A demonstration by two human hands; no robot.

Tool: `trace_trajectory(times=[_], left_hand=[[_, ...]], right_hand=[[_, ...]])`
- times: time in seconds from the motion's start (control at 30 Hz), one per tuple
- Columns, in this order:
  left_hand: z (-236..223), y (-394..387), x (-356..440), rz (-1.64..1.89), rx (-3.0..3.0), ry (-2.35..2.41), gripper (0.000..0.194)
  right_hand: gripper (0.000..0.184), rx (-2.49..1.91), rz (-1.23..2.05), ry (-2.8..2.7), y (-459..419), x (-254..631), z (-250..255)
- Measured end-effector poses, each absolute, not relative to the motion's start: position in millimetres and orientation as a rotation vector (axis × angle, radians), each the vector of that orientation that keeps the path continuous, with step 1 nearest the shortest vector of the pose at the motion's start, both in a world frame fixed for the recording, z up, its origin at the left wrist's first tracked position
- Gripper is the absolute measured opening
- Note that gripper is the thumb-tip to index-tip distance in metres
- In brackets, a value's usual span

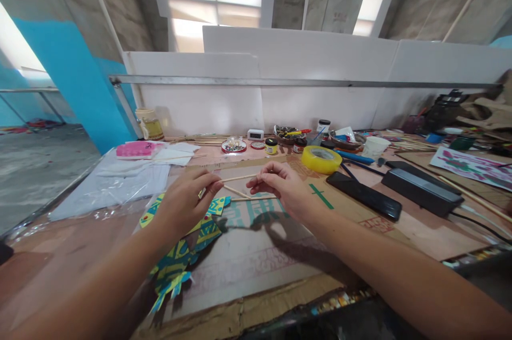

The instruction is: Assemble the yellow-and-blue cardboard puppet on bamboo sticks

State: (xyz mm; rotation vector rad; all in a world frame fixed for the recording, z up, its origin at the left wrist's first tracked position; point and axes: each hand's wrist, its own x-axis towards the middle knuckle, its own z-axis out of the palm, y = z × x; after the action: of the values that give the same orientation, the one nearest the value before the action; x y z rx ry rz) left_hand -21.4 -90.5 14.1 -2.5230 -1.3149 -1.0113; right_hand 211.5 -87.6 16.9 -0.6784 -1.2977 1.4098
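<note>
A thin wooden stick (239,177) is held level between my two hands, a little above the cardboard. My left hand (188,196) pinches its left end between thumb and fingers. The fingers of my right hand (278,183) are closed at its right end. Below it, two more thin sticks lie on the cardboard, one slanting and one flat stick (260,198) reaching toward my right hand. A painted paper cut-out (176,260) in blue, green and yellow lies under and beside my left hand, which hides part of it.
Right of my hands are a yellow tape roll (320,160), a black phone (364,196) and a dark rectangular device (422,188) with a cable. Paint jars (271,146) and a dish of beads (234,145) stand behind. A pink packet (136,150) rests on white sheets (132,180) at left.
</note>
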Motion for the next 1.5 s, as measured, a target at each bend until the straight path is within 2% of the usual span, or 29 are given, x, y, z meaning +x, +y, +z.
trace_trajectory(times=[0.87, 1.07, 1.2, 1.27, 1.4, 1.5], left_hand=[[14.3, -96.0, -16.5, -0.934, -2.587, -1.240, 0.031], [35.9, -105.1, -18.8, -0.751, -2.861, -1.313, 0.034], [47.4, -98.6, -52.0, -0.433, -3.193, -1.482, 0.031], [43.8, -95.7, -67.3, -0.238, -3.215, -1.513, 0.037], [25.9, -94.0, -71.0, -0.019, -3.017, -1.554, 0.069], [17.0, -94.0, -56.4, -0.001, -3.029, -1.455, 0.068]], right_hand=[[0.022, -0.604, 1.403, -1.140, -83.5, 210.8, 20.2], [0.015, -0.597, 1.368, -0.866, -80.4, 234.9, 56.2], [0.014, -0.636, 1.333, -0.846, -76.1, 251.0, 68.4], [0.016, -0.678, 1.355, -0.974, -74.5, 251.6, 66.2], [0.015, -0.823, 1.221, -1.311, -76.2, 241.8, 55.1], [0.013, -0.890, 1.047, -1.562, -82.0, 233.0, 46.1]])
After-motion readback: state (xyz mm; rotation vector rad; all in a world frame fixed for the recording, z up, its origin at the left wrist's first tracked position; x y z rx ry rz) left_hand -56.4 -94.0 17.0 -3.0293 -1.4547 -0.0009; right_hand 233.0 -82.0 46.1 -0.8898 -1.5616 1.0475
